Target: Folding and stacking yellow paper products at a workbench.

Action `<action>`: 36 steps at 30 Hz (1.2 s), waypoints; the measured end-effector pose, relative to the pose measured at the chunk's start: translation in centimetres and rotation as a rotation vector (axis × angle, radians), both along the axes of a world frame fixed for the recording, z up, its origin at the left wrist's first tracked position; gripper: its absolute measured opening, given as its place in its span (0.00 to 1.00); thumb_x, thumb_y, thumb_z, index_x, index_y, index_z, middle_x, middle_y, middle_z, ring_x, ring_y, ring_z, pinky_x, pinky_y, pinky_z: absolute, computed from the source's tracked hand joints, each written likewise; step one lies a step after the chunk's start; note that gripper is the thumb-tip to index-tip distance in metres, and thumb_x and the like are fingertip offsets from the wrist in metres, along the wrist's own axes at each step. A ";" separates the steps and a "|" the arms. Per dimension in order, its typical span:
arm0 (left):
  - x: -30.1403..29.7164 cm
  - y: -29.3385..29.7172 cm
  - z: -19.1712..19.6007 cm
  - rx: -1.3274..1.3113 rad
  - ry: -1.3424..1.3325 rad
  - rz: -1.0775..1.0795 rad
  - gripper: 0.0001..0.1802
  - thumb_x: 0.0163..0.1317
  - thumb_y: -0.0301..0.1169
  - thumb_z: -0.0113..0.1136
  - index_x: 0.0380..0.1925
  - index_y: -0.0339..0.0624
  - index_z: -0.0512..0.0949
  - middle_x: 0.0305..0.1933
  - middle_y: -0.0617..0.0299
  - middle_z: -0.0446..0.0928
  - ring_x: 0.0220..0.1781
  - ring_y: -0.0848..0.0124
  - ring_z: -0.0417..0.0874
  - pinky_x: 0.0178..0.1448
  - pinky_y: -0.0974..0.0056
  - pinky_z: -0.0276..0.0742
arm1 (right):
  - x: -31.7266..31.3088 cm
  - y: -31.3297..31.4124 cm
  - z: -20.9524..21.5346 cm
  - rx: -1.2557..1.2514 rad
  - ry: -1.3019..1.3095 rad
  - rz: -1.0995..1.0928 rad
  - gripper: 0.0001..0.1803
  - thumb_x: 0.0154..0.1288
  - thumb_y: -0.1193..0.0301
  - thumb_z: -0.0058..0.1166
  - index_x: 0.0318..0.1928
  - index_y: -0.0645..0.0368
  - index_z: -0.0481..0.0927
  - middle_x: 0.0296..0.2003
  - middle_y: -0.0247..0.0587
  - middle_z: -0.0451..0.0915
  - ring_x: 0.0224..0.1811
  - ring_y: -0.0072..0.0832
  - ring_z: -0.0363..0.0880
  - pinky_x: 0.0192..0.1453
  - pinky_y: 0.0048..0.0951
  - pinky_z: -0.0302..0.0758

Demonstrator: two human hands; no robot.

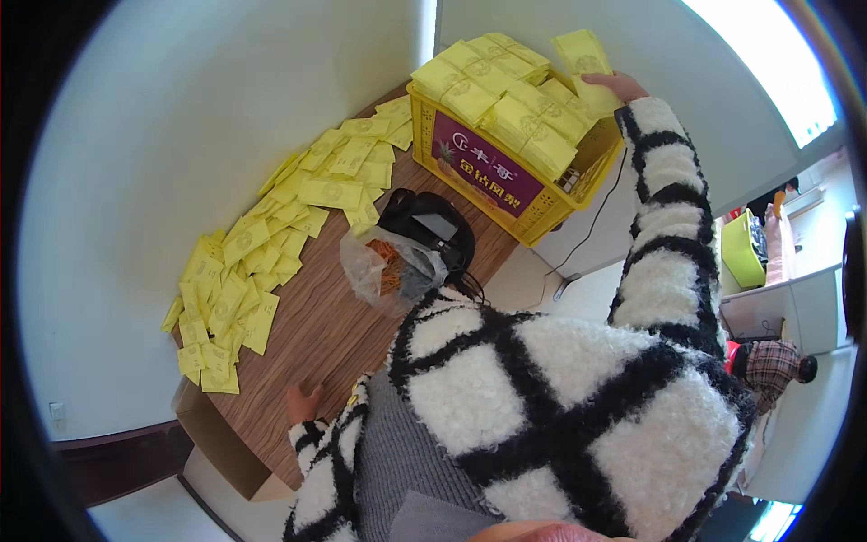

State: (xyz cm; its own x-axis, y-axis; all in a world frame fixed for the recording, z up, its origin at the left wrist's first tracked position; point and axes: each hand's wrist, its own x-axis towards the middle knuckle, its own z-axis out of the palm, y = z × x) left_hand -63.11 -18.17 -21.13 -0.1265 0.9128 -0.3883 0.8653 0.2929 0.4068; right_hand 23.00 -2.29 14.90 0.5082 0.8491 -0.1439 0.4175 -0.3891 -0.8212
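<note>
A yellow packet [582, 52] is held up at the far right of the scene, just above and behind the heap of like packets, and it is gripped at its lower edge by the right hand [618, 86], whose fingers are closed on it; only part of that hand is seen past the cuff of a fluffy white sleeve crossed with black bands. Directly below and to the left, a stack of yellow packets [506, 95] is piled over the top of a yellow plastic crate [470, 176], which carries a purple panel on its near side and stands on the far end of a wooden surface [307, 334]. A dark cable is seen hanging down behind the crate toward the floor. Nearer on the surface, a black device [432, 226] lies just beside a clear plastic bag [384, 266] with orange contents. Along the left edge of the surface, against the pale wall, many more yellow packets [262, 244] are spread in an overlapping row. The left hand [302, 402] is rested flat on the near part of the surface, fingers spread, with nothing in it. At the far right another person in a plaid garment is partly visible beside white furniture.
</note>
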 end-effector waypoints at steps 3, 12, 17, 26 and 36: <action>4.2 0.7 0.3 0.055 0.067 0.008 0.35 0.49 0.46 0.69 0.52 0.33 0.75 0.55 0.41 0.73 0.60 0.49 0.71 0.62 0.52 0.68 | 6.9 2.8 -1.4 -0.086 0.014 0.076 0.30 0.56 0.58 0.65 0.53 0.66 0.76 0.43 0.43 0.82 0.37 0.29 0.82 0.43 0.29 0.78; 17.4 3.9 0.5 -0.032 0.094 -0.023 0.31 0.51 0.44 0.68 0.51 0.34 0.76 0.50 0.42 0.76 0.55 0.48 0.75 0.57 0.52 0.71 | 16.4 8.1 -5.5 -0.263 0.229 0.156 0.28 0.55 0.59 0.66 0.52 0.63 0.78 0.45 0.45 0.82 0.41 0.31 0.81 0.48 0.30 0.77; 19.3 4.8 -2.4 -0.061 -0.026 0.028 0.31 0.51 0.44 0.69 0.50 0.34 0.77 0.50 0.42 0.77 0.54 0.49 0.77 0.57 0.53 0.71 | 18.3 11.5 -6.9 -0.330 0.246 0.188 0.28 0.57 0.58 0.64 0.53 0.63 0.77 0.46 0.47 0.81 0.42 0.29 0.82 0.46 0.28 0.80; 24.3 8.8 0.3 -0.130 -0.014 0.060 0.32 0.51 0.45 0.69 0.51 0.34 0.76 0.48 0.45 0.79 0.53 0.53 0.79 0.56 0.55 0.73 | 20.6 14.7 -10.9 -0.276 0.354 0.446 0.37 0.63 0.52 0.58 0.62 0.65 0.65 0.53 0.49 0.76 0.47 0.26 0.80 0.47 0.27 0.81; 20.3 7.9 -1.8 -0.107 -0.155 0.069 0.34 0.52 0.44 0.68 0.53 0.33 0.72 0.50 0.45 0.79 0.52 0.53 0.80 0.53 0.56 0.75 | 15.1 16.3 -10.0 -0.289 -0.547 0.446 0.57 0.52 0.32 0.51 0.66 0.70 0.60 0.63 0.59 0.66 0.62 0.43 0.69 0.65 0.40 0.65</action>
State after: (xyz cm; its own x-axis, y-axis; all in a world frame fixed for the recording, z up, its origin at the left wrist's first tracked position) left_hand -42.77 -10.32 -22.94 -0.1191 0.8565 -0.5022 0.7712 0.3984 0.4965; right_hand 38.07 13.98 4.85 0.1884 0.9575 -0.2183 0.9037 -0.2560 -0.3432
